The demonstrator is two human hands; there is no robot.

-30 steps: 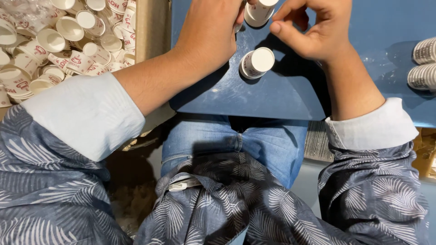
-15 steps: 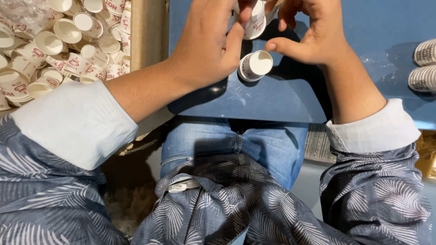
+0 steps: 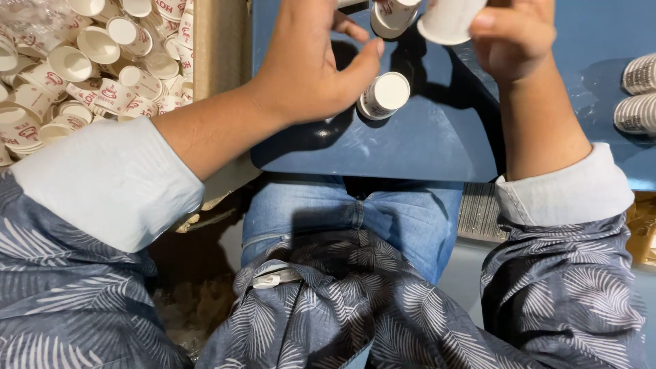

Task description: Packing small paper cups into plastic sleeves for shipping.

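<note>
White paper cup upturned, base toward camera, at blue table's far edge. Second cup stack lies tilted mid-table, base up, nearer the front edge.

Red printed labels mark white paper cups heaped far left.

- One view only, from the person's head, looking steeply down over the chest and lap; no second view shares the scene
- It faces forward and down onto the near edge of the blue desk, which fills the upper middle; the far edge lies beyond the top of the frame
- It sits close: both forearms run up from the lower corners, and the left hand and right hand are partly cut by the top edge
- A box of paper cups lies beside the desk's left edge, at upper left
</note>
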